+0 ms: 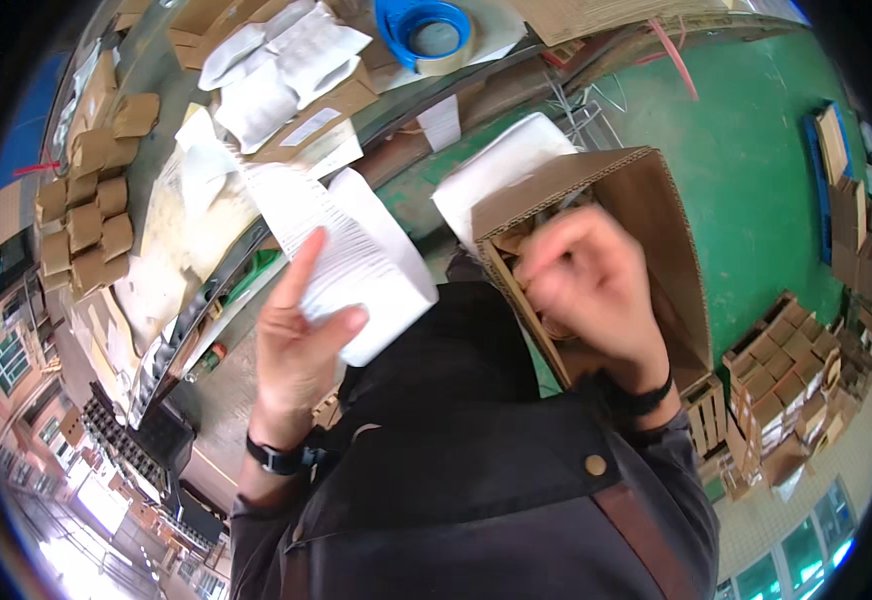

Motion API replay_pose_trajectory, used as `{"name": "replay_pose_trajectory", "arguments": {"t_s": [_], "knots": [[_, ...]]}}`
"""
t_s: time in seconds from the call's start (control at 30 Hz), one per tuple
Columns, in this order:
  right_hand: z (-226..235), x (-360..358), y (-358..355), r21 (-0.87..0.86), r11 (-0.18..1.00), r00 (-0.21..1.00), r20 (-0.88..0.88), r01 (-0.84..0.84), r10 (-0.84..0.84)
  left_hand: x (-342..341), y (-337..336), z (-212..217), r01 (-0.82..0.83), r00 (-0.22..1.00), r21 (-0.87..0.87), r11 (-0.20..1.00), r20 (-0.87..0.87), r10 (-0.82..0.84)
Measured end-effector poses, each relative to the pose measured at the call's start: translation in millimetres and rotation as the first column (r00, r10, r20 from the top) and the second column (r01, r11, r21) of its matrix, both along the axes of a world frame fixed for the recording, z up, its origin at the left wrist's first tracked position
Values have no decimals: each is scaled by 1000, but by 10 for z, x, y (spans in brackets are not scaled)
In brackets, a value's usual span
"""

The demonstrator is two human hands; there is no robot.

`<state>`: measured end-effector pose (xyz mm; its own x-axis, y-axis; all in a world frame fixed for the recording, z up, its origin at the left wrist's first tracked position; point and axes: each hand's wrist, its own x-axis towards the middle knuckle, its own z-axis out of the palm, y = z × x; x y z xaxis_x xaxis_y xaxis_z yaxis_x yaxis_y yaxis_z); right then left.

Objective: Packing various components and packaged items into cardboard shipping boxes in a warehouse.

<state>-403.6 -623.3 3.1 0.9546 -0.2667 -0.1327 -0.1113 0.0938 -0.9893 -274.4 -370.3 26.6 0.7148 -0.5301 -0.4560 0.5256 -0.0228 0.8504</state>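
Open carton (671,265), cluttered workbench (168,90), green floor (746,120)

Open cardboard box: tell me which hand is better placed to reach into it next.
Probably the right hand: it is at the mouth of the cardboard box, though blur hides whether it holds anything. The left hand is farther away and holds the printed white paper.

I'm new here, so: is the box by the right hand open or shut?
Open: the box shows its inside beside the right hand.
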Motion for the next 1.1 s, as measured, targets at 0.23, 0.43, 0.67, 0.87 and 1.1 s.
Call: {"name": "replay_pose_trajectory", "arguments": {"t_s": [0.23,0.43,0.67,0.87,1.1], "knots": [[75,164,406,-167,973,980,97,-159,177,-59,-74,104,235,966,60,970,94,-240],[-103,-90,635,-422,906,907,393,29,154,-123,74,-35,203,935,-58,978,-285,-211],[-1230,-281,-353,-324,944,963,-232,57,-137,-148,104,-118,3,986,68,998,-167,8],[-2490,-60,32,-637,709,756,-613,-301,-230,-240,71,-172,49,987,96,994,-156,-33],[-2363,-256,156,-815,562,883,-359,-139,-302,-225,94,-268,28,990,90,996,-143,-15]]}}
